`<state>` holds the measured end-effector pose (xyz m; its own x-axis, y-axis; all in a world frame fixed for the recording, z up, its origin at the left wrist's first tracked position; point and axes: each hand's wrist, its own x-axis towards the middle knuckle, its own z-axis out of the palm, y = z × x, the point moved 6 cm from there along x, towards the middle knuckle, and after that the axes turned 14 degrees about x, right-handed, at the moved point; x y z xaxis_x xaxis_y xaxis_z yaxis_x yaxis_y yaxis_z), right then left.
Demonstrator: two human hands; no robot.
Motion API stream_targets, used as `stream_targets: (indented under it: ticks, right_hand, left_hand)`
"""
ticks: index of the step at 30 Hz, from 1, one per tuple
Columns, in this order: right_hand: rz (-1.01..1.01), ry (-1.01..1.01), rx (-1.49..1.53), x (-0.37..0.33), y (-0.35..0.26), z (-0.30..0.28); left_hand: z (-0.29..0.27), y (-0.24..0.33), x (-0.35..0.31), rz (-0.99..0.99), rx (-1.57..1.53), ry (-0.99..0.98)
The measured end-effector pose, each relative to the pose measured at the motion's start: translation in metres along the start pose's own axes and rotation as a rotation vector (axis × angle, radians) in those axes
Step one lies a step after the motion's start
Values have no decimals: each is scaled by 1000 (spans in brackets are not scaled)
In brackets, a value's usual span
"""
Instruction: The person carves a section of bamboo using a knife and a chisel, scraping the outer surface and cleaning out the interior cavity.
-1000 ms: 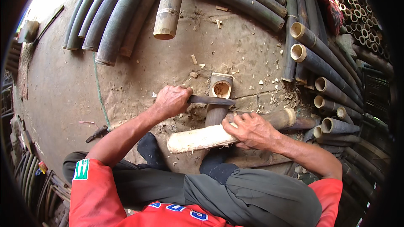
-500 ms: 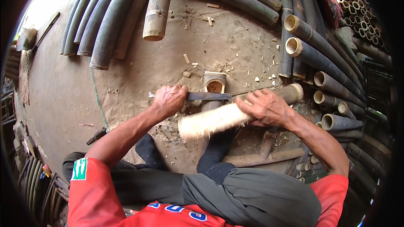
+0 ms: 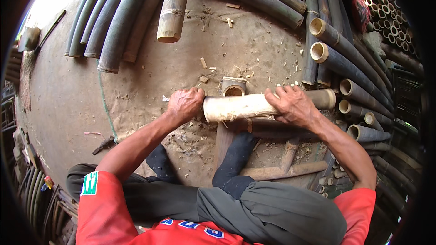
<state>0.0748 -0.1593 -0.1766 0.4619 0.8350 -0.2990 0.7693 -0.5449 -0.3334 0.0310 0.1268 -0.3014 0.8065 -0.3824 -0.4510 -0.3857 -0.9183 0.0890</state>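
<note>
My right hand (image 3: 293,104) is closed over the upper side of a thick bamboo tube (image 3: 238,107). The tube lies almost level in front of me, its left part pale and scraped with loose fibres, its right end still brown. Just off the tube's left end, my left hand (image 3: 185,103) is closed in a fist round the handle of a knife; the blade is hidden behind the tube. Beyond it, a short bamboo section (image 3: 234,82) with a round hole stands in the middle, its lower part covered by the tube.
Dark bamboo poles (image 3: 119,27) lie at the far left, and more cut tubes (image 3: 349,54) are stacked at the right. Under the worked tube is a wooden frame (image 3: 290,154) beside my feet. A hammer-like tool (image 3: 104,145) lies at left. Chips litter the floor.
The bamboo tube has gone from tilted and blurred, nearer me, to almost level and farther away. It now covers the knife blade, which showed before. My left hand stays nearly in place.
</note>
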Motion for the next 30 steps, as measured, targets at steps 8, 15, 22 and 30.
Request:
stream_targets:
  ticks: [8,15,22,30]
  right_hand:
    - [11,40,-87,-7,4,3]
    - [483,283,406,-26,13,-52]
    - [646,607,1084,-56,7,-33]
    - [931,191,1233,-96,-36,46]
  left_hand:
    - [7,1,6,35,64,0]
    - [-13,-43,41,31,-854,-99]
    - [-53,-14,40,213,-311,-54]
    - [-40,-14,55,253,-174,-26]
